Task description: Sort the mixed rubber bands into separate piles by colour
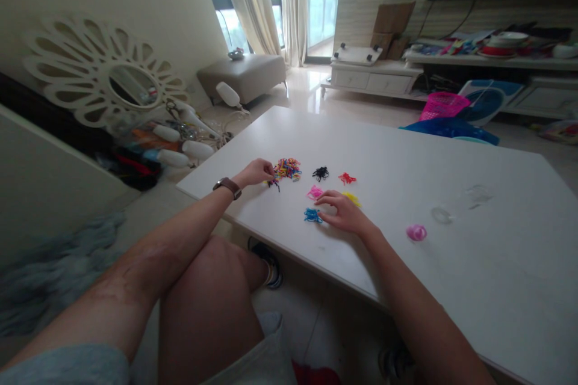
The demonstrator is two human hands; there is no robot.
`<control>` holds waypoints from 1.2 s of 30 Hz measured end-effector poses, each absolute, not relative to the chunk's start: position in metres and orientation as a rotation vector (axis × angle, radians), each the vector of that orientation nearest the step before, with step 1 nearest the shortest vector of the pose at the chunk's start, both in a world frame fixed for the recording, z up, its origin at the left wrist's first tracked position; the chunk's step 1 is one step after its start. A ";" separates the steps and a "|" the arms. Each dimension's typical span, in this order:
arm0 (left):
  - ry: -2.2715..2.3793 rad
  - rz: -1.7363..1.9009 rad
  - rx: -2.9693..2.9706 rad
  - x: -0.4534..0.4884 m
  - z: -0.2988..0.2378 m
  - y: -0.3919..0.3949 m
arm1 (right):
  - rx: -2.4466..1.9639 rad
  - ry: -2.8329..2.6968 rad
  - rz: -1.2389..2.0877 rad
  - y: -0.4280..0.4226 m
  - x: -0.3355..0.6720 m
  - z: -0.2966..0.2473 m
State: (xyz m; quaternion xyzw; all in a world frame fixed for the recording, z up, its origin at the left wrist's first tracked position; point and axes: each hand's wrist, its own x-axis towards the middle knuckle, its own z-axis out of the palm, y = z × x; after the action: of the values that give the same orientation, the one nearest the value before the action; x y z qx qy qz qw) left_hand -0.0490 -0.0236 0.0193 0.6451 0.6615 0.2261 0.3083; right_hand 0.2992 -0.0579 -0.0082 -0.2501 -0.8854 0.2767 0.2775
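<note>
Rnd mirror (133,85), beige curtains (250,0), pink bskt (445,106)

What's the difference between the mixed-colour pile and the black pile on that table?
The mixed-colour pile shows many colours, while the black pile looks all one colour. The mixed-colour pile is larger and spreads wider than the black pile. The left hand is at the edge of the mixed-colour pile; neither hand is at the black pile. Both are loose heaps of small pieces on the white table.

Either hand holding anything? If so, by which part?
Left hand: cannot tell; it's at the edge of the multicoloured pile, any hold too small to make out. Right hand: no held thing visible; it's partly open beside the blue pile.
</note>
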 end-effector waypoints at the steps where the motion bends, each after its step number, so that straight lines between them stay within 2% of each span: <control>1: 1.746 0.594 1.705 -0.049 0.020 -0.024 | -0.675 -2.380 0.746 -0.058 0.299 -0.008; 16: 1.854 0.284 1.957 -0.051 0.013 -0.023 | -0.652 -2.364 0.766 -0.056 0.297 -0.012; 36: 1.797 0.310 1.946 -0.052 0.011 -0.021 | -0.655 -2.388 0.766 -0.056 0.297 -0.011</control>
State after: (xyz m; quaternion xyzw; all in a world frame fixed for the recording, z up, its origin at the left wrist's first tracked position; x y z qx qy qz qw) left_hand -0.0517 -0.0210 0.0110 0.7093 0.6550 0.1129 0.2351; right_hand 0.2974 -0.0563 -0.0112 -0.2431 -0.8868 0.2846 0.2712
